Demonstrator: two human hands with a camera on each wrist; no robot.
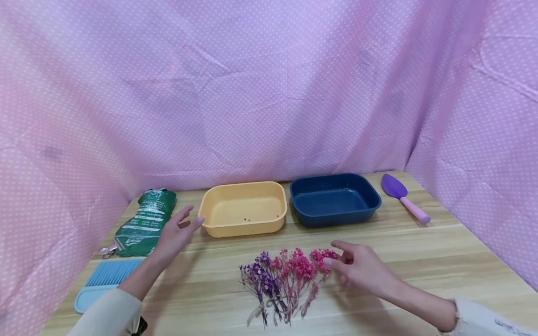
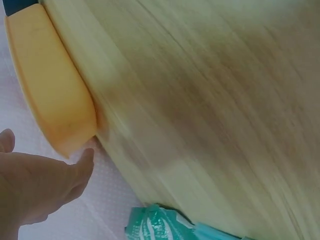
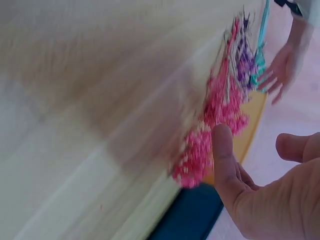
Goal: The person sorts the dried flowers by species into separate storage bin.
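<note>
My left hand (image 1: 175, 235), fingers loosely bent and holding nothing, hovers by the left end of the yellow tray (image 1: 241, 229). Whether its thumb touches the rim I cannot tell. A few dark crumbs lie inside that tray. My right hand (image 1: 363, 269) is just right of the pink dried flowers (image 1: 299, 263), thumb and fingers apart with nothing between them. Left of these lie purple dried flowers (image 1: 262, 278), stems toward me. In the right wrist view, the thumb (image 3: 223, 145) overlaps the pink blossoms; contact is unclear.
A dark blue tray (image 1: 336, 219) stands right of the yellow one. Farther right lies a purple trowel (image 1: 395, 186) with a pink handle. At left are a green bag (image 1: 145, 224) with a metal clip (image 1: 112, 247) and a light blue brush (image 1: 107, 277). Pink dotted cloth (image 1: 269, 93) hangs behind.
</note>
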